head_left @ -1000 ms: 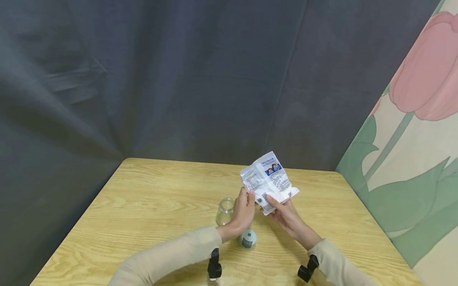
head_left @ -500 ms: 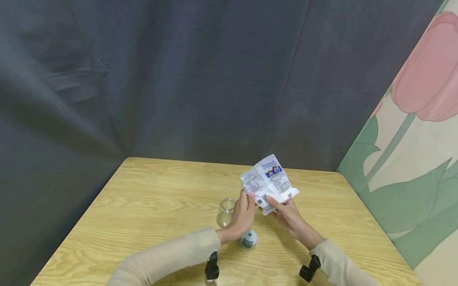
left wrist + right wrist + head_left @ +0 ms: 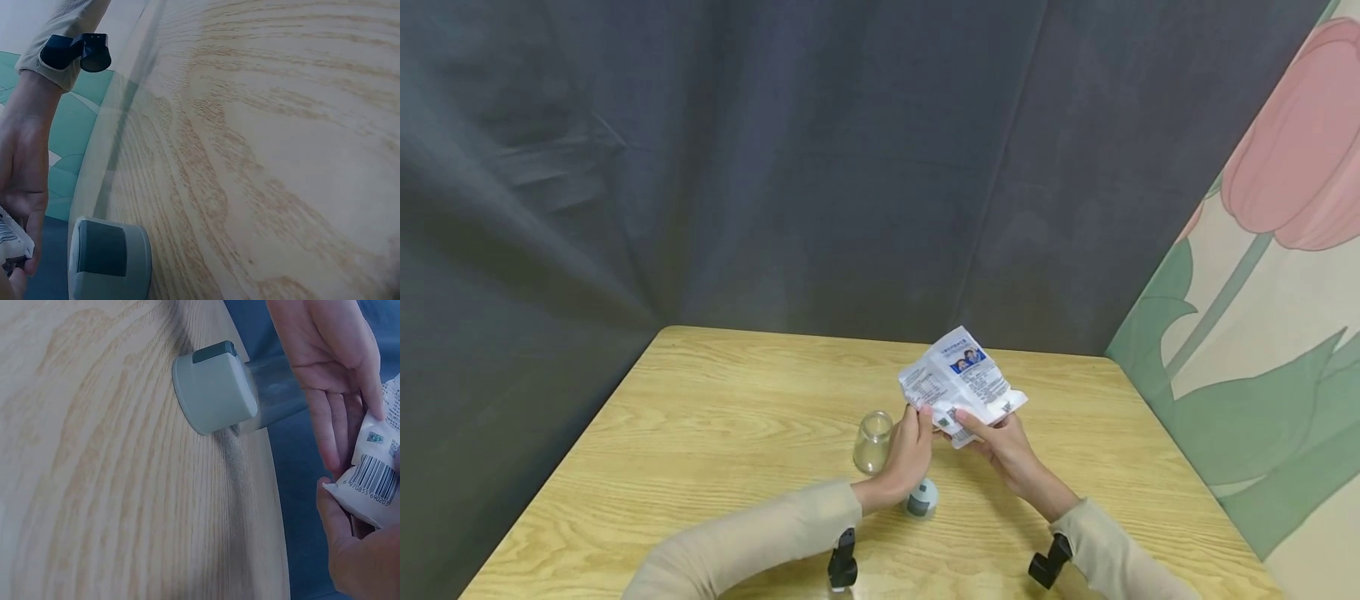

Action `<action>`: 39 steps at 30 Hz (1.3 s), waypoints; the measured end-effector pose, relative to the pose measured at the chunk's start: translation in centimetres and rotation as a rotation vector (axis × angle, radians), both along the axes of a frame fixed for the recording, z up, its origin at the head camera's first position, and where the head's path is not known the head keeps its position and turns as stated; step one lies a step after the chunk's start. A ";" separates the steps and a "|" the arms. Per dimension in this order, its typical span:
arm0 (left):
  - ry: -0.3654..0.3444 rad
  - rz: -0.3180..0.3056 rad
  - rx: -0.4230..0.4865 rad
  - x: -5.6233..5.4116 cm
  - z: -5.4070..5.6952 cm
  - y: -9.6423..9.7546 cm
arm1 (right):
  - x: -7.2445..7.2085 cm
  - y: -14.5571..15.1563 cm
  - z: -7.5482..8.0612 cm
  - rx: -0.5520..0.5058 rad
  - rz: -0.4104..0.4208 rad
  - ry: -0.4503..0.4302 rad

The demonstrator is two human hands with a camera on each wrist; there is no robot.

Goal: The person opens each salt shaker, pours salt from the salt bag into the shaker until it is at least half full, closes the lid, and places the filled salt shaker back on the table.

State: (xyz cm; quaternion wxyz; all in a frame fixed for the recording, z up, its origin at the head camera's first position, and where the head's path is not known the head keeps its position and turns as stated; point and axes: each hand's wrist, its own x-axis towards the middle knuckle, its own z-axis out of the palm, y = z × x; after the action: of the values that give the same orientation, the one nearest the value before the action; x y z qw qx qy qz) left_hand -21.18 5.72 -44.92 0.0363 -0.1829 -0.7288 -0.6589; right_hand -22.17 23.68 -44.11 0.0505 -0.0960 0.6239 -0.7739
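Over the last second only the white printed packet point(image 3: 961, 385) has shifted: its far end has swung slightly toward the side where the glass jar point(image 3: 871, 450) stands. Neither of the hands has let go, so I'd judge the handling little advanced. The left hand point(image 3: 908, 454) pinches the packet's near edge, right of the jar; the right hand point(image 3: 1013, 454), farther right, grips it with the thumb across the print. Whether it's torn, I can't tell. A pale green cap point(image 3: 921, 500) sits nearer the person than the jar. The wood-grain counter point(image 3: 722, 425) carries both; beyond the jar hangs a dark curtain point(image 3: 820, 167), and far right of it rises a tulip-painted wall point(image 3: 1285, 158).
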 end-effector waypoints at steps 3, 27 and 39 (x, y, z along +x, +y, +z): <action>-0.001 -0.009 0.026 -0.1 -0.3 0.0 | -0.1 0.0 -0.1 0.016 -0.012 0.012; -0.071 -0.058 0.121 -0.1 -1.3 -0.2 | -0.4 -0.7 0.4 0.228 -0.127 0.097; -0.084 -0.041 0.118 -0.3 -1.6 0.0 | -0.6 -0.8 0.8 0.306 -0.139 0.094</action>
State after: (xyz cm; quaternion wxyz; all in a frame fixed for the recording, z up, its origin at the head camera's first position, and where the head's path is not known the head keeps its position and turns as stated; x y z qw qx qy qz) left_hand -21.47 5.75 -46.54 0.0031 -0.1675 -0.6857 -0.7083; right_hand -22.73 22.87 -43.34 -0.0185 -0.0799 0.7412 -0.6663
